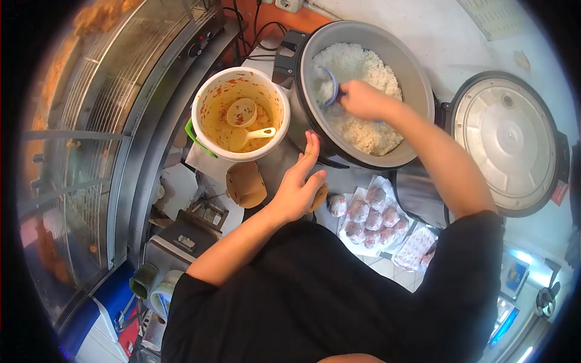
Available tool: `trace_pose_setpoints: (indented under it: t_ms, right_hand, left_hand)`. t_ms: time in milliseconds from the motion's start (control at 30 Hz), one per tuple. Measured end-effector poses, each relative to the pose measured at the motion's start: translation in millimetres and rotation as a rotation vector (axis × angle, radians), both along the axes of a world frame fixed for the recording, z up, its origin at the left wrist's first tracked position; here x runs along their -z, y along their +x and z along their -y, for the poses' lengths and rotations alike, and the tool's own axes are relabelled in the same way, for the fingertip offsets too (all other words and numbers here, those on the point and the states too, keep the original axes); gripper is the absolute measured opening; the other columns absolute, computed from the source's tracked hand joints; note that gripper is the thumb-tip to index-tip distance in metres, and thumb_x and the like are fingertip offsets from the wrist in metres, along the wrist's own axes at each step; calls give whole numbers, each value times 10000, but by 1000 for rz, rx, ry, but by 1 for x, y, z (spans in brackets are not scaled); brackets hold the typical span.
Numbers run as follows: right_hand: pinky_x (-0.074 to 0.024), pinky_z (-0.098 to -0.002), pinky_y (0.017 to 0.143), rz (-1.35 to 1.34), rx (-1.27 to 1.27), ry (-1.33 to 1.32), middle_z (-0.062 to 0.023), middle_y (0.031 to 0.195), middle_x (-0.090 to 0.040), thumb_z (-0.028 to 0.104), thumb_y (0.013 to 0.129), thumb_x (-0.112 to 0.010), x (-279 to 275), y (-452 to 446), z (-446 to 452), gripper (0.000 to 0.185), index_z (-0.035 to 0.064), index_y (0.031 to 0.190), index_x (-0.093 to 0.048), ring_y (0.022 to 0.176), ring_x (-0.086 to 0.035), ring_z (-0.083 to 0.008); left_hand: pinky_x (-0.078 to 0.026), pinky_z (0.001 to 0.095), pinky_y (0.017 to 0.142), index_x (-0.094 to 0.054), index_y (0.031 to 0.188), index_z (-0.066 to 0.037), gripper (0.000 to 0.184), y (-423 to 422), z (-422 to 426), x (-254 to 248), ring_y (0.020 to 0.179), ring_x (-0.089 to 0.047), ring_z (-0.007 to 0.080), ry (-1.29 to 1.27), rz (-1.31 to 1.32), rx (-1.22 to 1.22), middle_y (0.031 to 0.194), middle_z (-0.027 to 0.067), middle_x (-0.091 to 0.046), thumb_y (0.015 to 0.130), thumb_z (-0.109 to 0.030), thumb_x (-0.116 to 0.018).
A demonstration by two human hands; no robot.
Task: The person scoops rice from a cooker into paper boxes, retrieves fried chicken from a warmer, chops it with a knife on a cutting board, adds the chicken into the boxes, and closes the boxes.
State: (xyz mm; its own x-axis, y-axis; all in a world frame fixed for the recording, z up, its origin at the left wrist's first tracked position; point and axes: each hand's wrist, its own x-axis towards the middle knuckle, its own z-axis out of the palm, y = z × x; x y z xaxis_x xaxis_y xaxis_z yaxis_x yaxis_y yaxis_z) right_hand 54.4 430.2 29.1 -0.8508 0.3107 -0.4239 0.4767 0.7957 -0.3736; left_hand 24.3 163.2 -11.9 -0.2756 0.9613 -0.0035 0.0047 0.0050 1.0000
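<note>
head view: i saw the right hand [363, 100] closed around a blue scoop [328, 88], which sat in the white rice [357, 60] toward the left wall of the cooker [416, 115]. the left hand [301, 184] was spread wide, fingers extended, just beside the cooker's near-left rim; contact i could not tell. i noted a white bucket [200, 115] at the left edge of the counter [276, 172], a brown paper box [245, 186] before it, and wrapped parcels [373, 216] along the near edge.
</note>
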Motion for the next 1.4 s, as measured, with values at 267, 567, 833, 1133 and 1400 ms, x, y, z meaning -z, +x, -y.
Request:
trace_pose_setpoints:
  t_ms: [267,567,833,1133,1400]
  right_hand:
    - [-539,-436,713,118,-116,295,-226,815,-658,87,853,-507,-80,46,76,459,-31,1297,-480,779,-661,-375]
    - [-501,-381,512,-191,-277,26,-188,775,-650,147,907,-525,-71,95,5,387,72,1287,-540,589,-651,-266]
    - [-337,-211,356,-153,636,-783,-21,694,-526,211,952,-522,-105,156,29,221,22,1059,-566,397,-424,-53]
    - [-322,-220,375,-460,927,-860,-62,706,-565,146,931,-522,-113,217,110,167,14,1022,-569,393,-424,-74]
    - [-335,-229,388,-497,952,-961,-77,712,-577,110,917,-503,-93,242,158,161,-26,984,-559,410,-437,-86]
  left_hand:
    - [-38,334,1162,-110,1480,39,655,7,-2,-7,1457,11,230,-16,75,-40,1577,169,8,914,-71,-421]
    - [-211,356,1140,-261,1468,6,596,-25,15,-5,1422,-235,253,2,263,55,1554,148,-204,917,-43,-482]
    - [-423,301,942,-501,1267,-8,335,-39,76,-13,1072,-563,165,-306,278,-194,1227,85,-573,954,-125,-472]
    - [-461,251,632,-582,1140,-3,259,-8,104,-2,680,-560,104,-615,-11,-50,810,65,-643,944,-168,-548]
    - [-448,247,719,-563,1157,16,261,-17,69,-24,781,-535,93,-581,-340,165,851,44,-617,940,-128,-551]
